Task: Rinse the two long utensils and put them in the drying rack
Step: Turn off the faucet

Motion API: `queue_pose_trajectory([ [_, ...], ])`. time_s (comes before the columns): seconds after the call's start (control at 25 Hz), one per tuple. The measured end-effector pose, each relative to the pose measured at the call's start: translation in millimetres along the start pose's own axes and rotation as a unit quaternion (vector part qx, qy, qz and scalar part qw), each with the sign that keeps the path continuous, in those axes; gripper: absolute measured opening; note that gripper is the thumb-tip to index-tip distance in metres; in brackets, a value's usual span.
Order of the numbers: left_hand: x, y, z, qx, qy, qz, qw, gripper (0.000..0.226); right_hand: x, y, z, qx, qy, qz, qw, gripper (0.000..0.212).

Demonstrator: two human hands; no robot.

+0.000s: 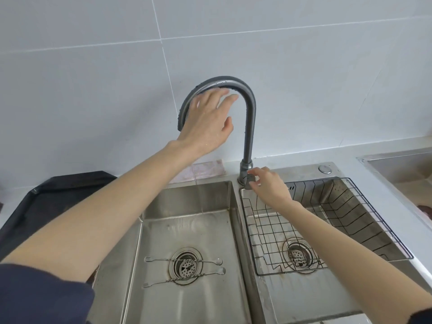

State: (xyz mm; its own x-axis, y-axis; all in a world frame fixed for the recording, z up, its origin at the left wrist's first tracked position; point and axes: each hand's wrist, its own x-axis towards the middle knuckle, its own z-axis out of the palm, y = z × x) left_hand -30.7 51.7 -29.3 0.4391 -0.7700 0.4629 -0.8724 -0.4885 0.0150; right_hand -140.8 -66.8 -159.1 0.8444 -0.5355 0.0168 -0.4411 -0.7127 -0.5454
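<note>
Two long thin metal utensils lie side by side across the drain of the left sink basin (pixel 163 230): the far utensil (pixel 183 260) and the near utensil (pixel 184 278), each with a small fork end at the left and a spoon end at the right. My left hand (pixel 205 122) is raised with straight fingers against the arch of the grey faucet spout (pixel 249 127). My right hand (pixel 268 185) pinches the faucet handle (pixel 249 181) at the spout's base. A thin stream of water (pixel 199 197) falls into the left basin. The black wire drying rack (pixel 350 211) sits in the right basin.
A black tray (pixel 46 197) lies on the counter left of the sinks. A round metal button (pixel 325 169) is set behind the right basin. Another steel basin edge (pixel 397 167) shows at the far right. White tiled wall stands behind.
</note>
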Motion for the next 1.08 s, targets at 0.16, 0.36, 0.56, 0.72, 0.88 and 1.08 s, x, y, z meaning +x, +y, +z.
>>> queue_pose_trajectory([
  [0.16,28,-10,3,0.046,0.018,-0.002,0.999,0.048,14,5,5,0.02,0.023,0.023,0.999,0.03],
  [0.36,41,-21,26,0.084,0.08,-0.013,0.993,0.051,40,16,5,0.072,0.022,0.017,0.997,0.013],
  [0.56,47,-23,48,0.114,0.163,-0.049,0.979,0.048,55,19,4,0.119,0.032,0.019,0.992,0.011],
  [0.72,47,-25,53,0.119,0.188,-0.041,0.974,0.048,66,16,8,0.11,0.034,0.021,0.993,0.01],
  [0.88,47,-25,52,0.117,0.184,-0.041,0.975,0.048,60,15,13,0.139,0.051,0.023,0.989,0.009],
  [1.08,41,-23,45,0.099,0.147,-0.042,0.983,0.051,57,10,15,0.105,0.046,0.024,0.993,0.012],
])
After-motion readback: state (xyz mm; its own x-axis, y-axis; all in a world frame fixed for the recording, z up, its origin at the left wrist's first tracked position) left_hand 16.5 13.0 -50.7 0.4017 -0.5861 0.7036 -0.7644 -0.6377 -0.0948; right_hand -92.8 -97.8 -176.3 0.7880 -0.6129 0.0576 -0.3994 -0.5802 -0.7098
